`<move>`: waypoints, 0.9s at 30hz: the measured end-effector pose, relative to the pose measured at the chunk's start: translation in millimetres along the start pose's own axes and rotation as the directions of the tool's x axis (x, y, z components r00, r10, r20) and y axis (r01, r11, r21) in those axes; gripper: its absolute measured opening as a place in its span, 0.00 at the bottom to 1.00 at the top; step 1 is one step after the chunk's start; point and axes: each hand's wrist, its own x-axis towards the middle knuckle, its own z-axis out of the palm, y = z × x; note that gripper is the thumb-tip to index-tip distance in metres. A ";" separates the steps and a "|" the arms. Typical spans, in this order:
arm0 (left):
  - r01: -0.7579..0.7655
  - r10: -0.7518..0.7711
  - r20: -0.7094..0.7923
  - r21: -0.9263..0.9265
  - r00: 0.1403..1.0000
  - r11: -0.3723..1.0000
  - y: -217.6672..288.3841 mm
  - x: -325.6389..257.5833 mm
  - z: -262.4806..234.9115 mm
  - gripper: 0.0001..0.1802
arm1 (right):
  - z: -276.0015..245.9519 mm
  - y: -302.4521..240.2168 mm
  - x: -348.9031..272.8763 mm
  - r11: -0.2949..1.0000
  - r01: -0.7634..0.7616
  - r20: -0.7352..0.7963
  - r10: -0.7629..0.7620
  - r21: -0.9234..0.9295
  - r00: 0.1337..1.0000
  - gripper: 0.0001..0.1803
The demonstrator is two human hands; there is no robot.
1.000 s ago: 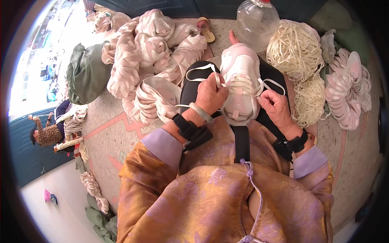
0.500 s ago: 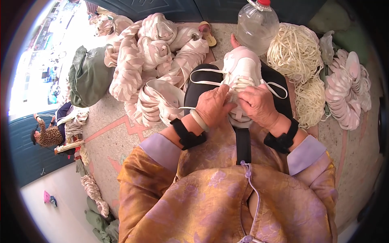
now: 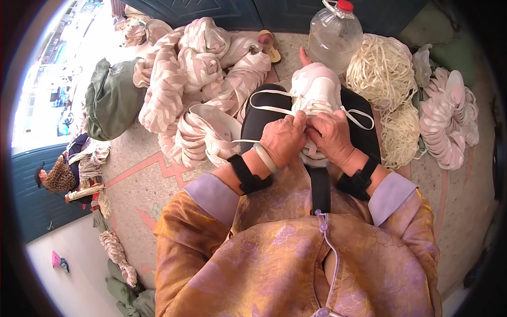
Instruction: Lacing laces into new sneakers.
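Observation:
A white and pale pink sneaker upper lies in front of me over a black pad, toe pointing away. A flat cream shoelace runs through its eyelets and loops out on both sides. My left hand and my right hand meet over the collar end, thumbs and forefingers pinched together on the lace. My fingers hide most of the tongue and the exact grip. A pale band circles my left wrist, with a lace strand sticking out beside it. Both wrists wear black straps.
Stacked pink-white uppers lie to the left beside a green sack. On the right are heaped cream laces and more nested uppers. A red-capped clear jug stands ahead. Another person sits at far left.
Both hands have drawn closer together over the upper, and the right fingers have curled in tighter. The loops still hang out at the sides. The whole view has shifted slightly.

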 end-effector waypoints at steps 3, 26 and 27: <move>0.008 -0.007 0.050 -0.015 0.999 1.000 -2.5 1.3 0.1 0.17 | 2.3 0.7 -1.5 1.000 -0.004 -0.013 0.004 -0.002 1.000 0.03; 0.071 -0.088 -0.077 -0.199 0.993 0.977 -6.5 9.1 9.4 0.12 | 5.8 -10.9 13.5 0.949 0.179 0.019 -0.180 -0.260 0.983 0.03; 0.072 -0.084 -0.058 -0.187 0.995 0.980 -5.8 8.5 9.8 0.15 | 3.6 -11.8 13.3 0.917 0.214 0.079 -0.199 -0.337 0.977 0.03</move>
